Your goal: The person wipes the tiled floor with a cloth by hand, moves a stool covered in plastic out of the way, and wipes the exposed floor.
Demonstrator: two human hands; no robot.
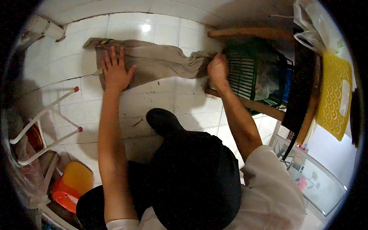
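A grey-brown cloth [153, 59] lies stretched across the white tiled floor, smooth on the left and bunched toward its right end. My left hand [116, 74] rests flat on the wide left part, fingers spread. At the other end, my right hand [218, 69] is closed around the gathered, twisted fabric, close to a green plastic crate [240, 73]. The fingertips of my right hand are partly hidden. Between my arms, a dark shoe [164, 119] stands on the tiles below the cloth.
The crate sits in a wooden frame [264, 109] on the right. Beyond it hang a yellow perforated plastic basket [332, 96] and clear plastic bags [312, 23]. On the left are white metal legs with red tips [53, 105] and an orange-yellow container [74, 184].
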